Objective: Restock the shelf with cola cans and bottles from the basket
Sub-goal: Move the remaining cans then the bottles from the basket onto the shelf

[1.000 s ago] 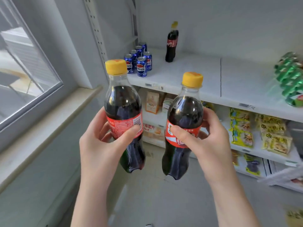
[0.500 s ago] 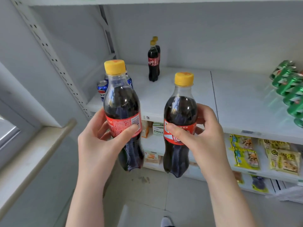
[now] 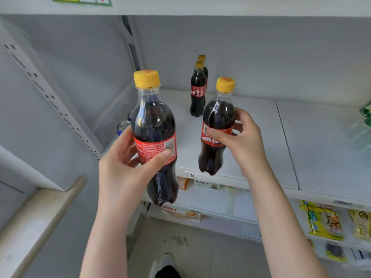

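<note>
Head view: the left hand [image 3: 124,167] and right hand [image 3: 243,141] each grip one upright cola bottle at its red label. The right bottle [image 3: 217,117] hangs over the shelf [image 3: 261,137], just in front of the standing pair [image 3: 197,93]. The left bottle [image 3: 154,125] is further forward and to the left of the pair, so the right hand looks likely to set down first. The caps are yellow, and the white label writing is too blurred to read.
</note>
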